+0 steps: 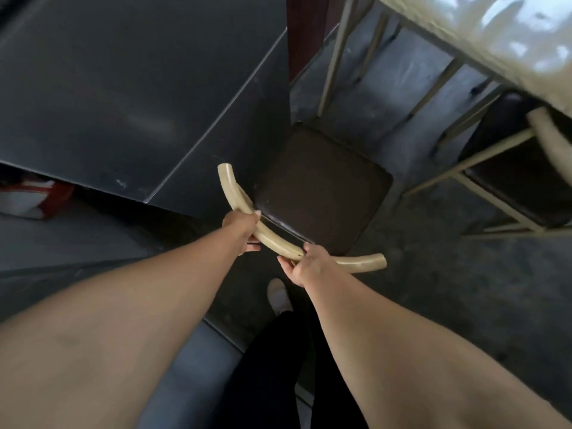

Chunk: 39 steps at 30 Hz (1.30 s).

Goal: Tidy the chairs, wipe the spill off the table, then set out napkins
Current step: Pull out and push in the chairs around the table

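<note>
Gripping the chair's curved backrest (272, 239), the left hand (243, 226) and right hand (305, 266) clench it; the seat (318, 187) lies beyond, beside the dark desk (123, 103).

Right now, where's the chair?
Head view, centre: the chair stands just right of the dark table; left hand and right hand grip its backrest.

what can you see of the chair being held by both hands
The chair has a dark brown padded square seat and a curved cream back rail that looks like tube. It stands upright on the floor, beside the corner of the dark table. The left hand and right hand both grip the rail. Its legs are hidden.
</note>
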### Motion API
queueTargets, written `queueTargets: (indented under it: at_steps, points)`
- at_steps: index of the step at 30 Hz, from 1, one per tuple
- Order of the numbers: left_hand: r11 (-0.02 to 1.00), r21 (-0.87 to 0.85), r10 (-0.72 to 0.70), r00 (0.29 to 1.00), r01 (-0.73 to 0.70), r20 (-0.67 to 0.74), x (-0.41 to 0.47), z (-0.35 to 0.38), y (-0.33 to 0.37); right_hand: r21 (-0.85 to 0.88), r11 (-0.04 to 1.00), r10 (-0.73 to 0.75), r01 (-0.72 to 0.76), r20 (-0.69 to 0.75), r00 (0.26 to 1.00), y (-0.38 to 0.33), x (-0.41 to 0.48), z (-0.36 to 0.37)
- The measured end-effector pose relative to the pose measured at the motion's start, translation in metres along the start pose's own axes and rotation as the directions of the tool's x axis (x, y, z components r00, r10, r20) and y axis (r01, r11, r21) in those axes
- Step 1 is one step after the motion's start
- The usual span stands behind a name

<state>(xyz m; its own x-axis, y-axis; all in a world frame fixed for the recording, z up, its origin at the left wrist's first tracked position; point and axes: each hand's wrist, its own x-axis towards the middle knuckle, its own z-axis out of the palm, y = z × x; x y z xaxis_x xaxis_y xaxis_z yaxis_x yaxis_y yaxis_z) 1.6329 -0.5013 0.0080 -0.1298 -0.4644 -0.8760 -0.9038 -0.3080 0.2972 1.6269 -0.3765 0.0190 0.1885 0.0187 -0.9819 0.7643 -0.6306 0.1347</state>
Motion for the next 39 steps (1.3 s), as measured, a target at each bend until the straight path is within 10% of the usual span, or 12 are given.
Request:
queueTargets:
  at_steps: [39]
  points:
    - [0.994, -0.086, 0.074, 0.996, -0.068, 0.058, -0.006, 0.128, 0.179, 0.051, 0.977, -0.209, 0.205, 0.073, 0.975, -0.188, -0.044, 0.069]
